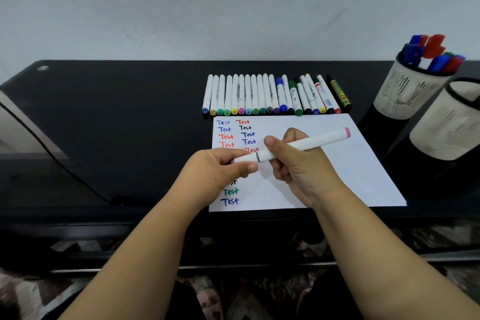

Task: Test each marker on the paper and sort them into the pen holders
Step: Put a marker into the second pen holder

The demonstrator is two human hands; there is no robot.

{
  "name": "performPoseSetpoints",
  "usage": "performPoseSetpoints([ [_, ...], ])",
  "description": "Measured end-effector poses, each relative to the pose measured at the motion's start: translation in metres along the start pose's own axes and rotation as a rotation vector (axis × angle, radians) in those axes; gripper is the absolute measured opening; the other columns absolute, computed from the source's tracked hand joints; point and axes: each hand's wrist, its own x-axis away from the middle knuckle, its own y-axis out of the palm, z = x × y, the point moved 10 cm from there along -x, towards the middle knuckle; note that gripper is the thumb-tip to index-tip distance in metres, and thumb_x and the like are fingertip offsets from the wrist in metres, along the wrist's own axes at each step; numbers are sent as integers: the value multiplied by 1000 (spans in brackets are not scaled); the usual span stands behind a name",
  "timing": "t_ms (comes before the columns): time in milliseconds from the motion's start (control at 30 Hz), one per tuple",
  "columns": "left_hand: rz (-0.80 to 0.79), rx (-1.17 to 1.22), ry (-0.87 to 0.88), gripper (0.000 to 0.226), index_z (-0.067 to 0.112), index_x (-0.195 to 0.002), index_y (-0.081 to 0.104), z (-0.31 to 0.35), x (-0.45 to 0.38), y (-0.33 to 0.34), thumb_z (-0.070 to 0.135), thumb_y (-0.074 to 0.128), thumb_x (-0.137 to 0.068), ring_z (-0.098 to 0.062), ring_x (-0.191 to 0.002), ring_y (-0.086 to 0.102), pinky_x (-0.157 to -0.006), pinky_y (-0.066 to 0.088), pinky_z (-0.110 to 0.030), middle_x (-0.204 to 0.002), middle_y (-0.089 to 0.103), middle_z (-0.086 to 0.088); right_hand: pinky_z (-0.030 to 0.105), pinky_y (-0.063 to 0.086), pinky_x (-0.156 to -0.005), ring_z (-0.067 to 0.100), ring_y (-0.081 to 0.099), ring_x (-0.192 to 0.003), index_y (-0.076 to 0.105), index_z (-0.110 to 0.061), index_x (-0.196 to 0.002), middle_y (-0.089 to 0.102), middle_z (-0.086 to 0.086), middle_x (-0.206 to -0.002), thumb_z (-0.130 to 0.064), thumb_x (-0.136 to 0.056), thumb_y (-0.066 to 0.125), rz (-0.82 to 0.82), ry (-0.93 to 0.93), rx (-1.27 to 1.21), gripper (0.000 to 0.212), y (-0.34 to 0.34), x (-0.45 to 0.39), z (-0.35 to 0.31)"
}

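— Head view: who holds the pink-tipped marker (306, 143)?
— Both. The right hand (298, 163) grips its barrel, the left hand (220, 166) pinches its cap end, above the paper (358, 163).
— Open room?
— Bare desk (130, 112) at nine o'clock; two pen holders (413, 91) crowd two o'clock.

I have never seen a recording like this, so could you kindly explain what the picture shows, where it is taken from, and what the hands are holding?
There is no machine here: a person works with bare hands, filmed by one wide-angle camera worn on the head, looking forward and down. The left hand pinches the near end of a white marker with a pink end, and the right hand grips its barrel, above a sheet of paper with "Test" written in several colours. Behind the paper a row of markers lies on the black desk. On the right stand two pen holders: the farther one holds markers, and I cannot see what is inside the nearer one.
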Motion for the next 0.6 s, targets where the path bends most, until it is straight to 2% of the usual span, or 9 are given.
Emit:
performPoseSetpoints([
  [67, -8, 0, -12, 12, 38, -78, 65, 0, 0, 2, 30, 73, -76, -11, -80, 61, -68, 48, -16, -81, 71, 6, 16, 30, -38, 10, 36, -38, 34, -16, -59, 42, 2, -44, -10, -87, 64, 11, 11, -11, 42, 0, -2, 2],
  [200, -20, -4, -26, 6, 35, -78, 66, 1, 2, 4, 31, 71, -78, -7, -74, 57, -67, 45, -17, -80, 71, 6, 16, 27, -39, 13, 31, -42, 32, -18, -57, 37, 5, -47, -9, -88, 63, 6, 34, -41, 45, 1, -6, 6],
  [367, -10, -7, -16, 5, 35, -79, 69, 1, -1, 3, 30, 70, -79, -11, -81, 58, -69, 44, -18, -82, 71, 3, 17, 26, -39, 12, 31, -42, 31, -17, -61, 38, 4, -47, -10, -89, 62, 22, 29, -27, 43, 1, -7, 8],
  [500, 22, -22, 2, 9, 39, -78, 68, 5, -2, -1, 31, 70, -80, -10, -81, 58, -66, 43, -16, -86, 71, 6, 19, 28, -39, 9, 33, -38, 42, -15, -63, 43, 0, -44, -18, -88, 64, 65, 35, -26, 34, 1, -5, 5],
  [600, 62, -7, 0, 13, 41, -74, 68, 5, -2, -5, 30, 72, -79, -15, -82, 58, -71, 49, -25, -95, 71, -2, 18, 31, -43, 7, 38, -42, 57, -13, -78, 51, -2, -47, -26, -84, 67, 111, 73, -79, 17, -5, -3, 5],
])
